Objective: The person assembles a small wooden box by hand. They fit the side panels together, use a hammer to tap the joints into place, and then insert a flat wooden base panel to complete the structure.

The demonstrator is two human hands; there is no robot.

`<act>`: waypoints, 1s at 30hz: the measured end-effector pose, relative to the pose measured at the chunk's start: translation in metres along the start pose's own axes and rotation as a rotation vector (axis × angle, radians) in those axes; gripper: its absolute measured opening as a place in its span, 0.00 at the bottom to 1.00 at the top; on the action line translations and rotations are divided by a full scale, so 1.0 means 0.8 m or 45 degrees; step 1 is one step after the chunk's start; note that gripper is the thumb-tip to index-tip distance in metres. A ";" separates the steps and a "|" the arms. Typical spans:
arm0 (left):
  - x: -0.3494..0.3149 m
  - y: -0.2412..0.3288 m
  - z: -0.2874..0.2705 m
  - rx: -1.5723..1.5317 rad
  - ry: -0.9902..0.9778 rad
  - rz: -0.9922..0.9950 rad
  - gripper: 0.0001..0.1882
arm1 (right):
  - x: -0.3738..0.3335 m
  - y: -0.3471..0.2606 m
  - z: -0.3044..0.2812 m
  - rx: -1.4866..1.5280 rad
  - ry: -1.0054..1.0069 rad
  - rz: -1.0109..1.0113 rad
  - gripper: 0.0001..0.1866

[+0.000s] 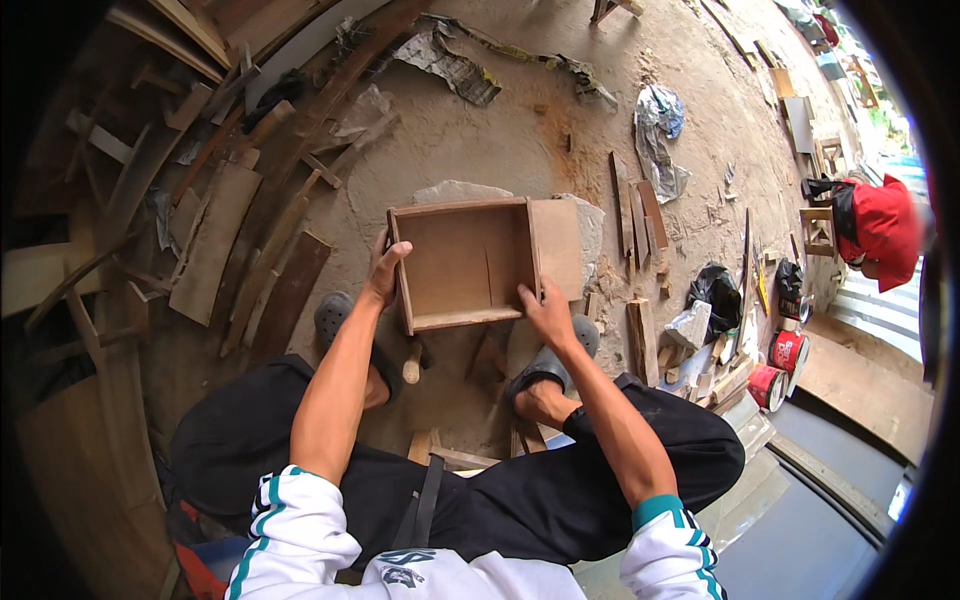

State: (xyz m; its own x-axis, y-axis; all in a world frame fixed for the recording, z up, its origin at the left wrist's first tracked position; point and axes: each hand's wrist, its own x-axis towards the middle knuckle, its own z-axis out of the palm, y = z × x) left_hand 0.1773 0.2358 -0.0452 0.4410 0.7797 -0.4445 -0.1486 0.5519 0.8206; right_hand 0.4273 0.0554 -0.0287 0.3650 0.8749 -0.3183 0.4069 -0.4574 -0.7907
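Note:
An open, shallow wooden box (pixel 465 255), shaped like a drawer, is held between my hands above the ground, its hollow side facing me. A dark line like a crack runs down its bottom panel. My left hand (pixel 384 268) grips the left wall, thumb over the rim and fingers hidden outside. At the lower right corner, my right hand (pixel 548 310) closes on the right wall. A flat lighter board (pixel 558 240) shows beyond that wall; whether it is joined to the box cannot be told. Below the box, a rounded wooden handle end (pixel 411 366) sticks out.
Scrap planks (pixel 215 240) pile up on the left. More wood strips (pixel 640 215), a black plastic bag (pixel 715 300) and red cans (pixel 785 352) lie to the right. A person in red (pixel 880 230) is at the far right. Crumpled plastic (pixel 655 140) lies on the dirt ground.

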 end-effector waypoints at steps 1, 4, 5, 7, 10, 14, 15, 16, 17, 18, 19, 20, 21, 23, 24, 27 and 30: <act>0.002 -0.007 -0.004 0.032 -0.009 -0.011 0.42 | -0.008 0.005 0.009 -0.062 0.050 -0.015 0.24; 0.015 -0.021 -0.021 0.107 -0.032 -0.035 0.44 | -0.020 0.010 0.034 -0.172 0.181 -0.044 0.21; 0.014 -0.016 -0.019 0.110 -0.039 -0.055 0.45 | -0.020 0.003 0.036 -0.167 0.210 -0.025 0.20; 0.018 -0.014 -0.018 0.106 -0.073 -0.098 0.46 | -0.023 -0.007 0.038 -0.163 0.235 0.027 0.20; 0.037 -0.008 -0.016 0.098 -0.148 -0.117 0.46 | -0.016 -0.016 0.036 -0.159 0.262 0.070 0.19; 0.054 -0.001 -0.005 0.097 -0.173 -0.173 0.44 | -0.008 -0.018 0.034 -0.153 0.298 0.076 0.19; 0.058 0.004 -0.002 0.092 -0.175 -0.196 0.44 | -0.005 -0.019 0.033 -0.156 0.301 0.075 0.19; 0.060 0.008 0.002 0.096 -0.180 -0.207 0.44 | -0.003 -0.019 0.031 -0.149 0.296 0.075 0.19; 0.061 0.010 0.003 0.098 -0.184 -0.218 0.43 | -0.002 -0.020 0.030 -0.143 0.290 0.074 0.19; 0.062 0.013 0.004 0.101 -0.188 -0.228 0.43 | -0.001 -0.022 0.029 -0.138 0.284 0.073 0.18; 0.062 0.016 0.005 0.104 -0.177 -0.273 0.42 | 0.000 -0.023 0.028 -0.137 0.278 0.077 0.19; 0.065 0.016 0.005 0.106 -0.166 -0.312 0.42 | 0.003 -0.020 0.027 -0.138 0.273 0.076 0.19; 0.065 0.015 0.004 0.107 -0.155 -0.352 0.41 | 0.004 -0.018 0.027 -0.140 0.268 0.075 0.19; 0.063 0.014 0.002 0.138 -0.132 -0.347 0.40 | 0.004 -0.014 0.030 -0.159 0.281 0.089 0.19; 0.061 0.013 -0.001 0.154 -0.118 -0.345 0.40 | 0.005 -0.011 0.033 -0.168 0.285 0.095 0.19; 0.074 0.017 -0.013 0.288 -0.183 -0.340 0.35 | 0.011 -0.006 0.033 -0.159 0.232 0.142 0.19; 0.080 0.019 -0.019 0.506 -0.212 -0.272 0.30 | 0.010 -0.005 0.032 -0.167 0.241 0.096 0.19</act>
State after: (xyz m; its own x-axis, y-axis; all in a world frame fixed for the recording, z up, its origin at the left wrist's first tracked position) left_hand 0.1898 0.2988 -0.0671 0.5654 0.5855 -0.5810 0.2964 0.5131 0.8055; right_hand 0.4072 0.0681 -0.0418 0.5436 0.7979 -0.2605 0.4737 -0.5478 -0.6896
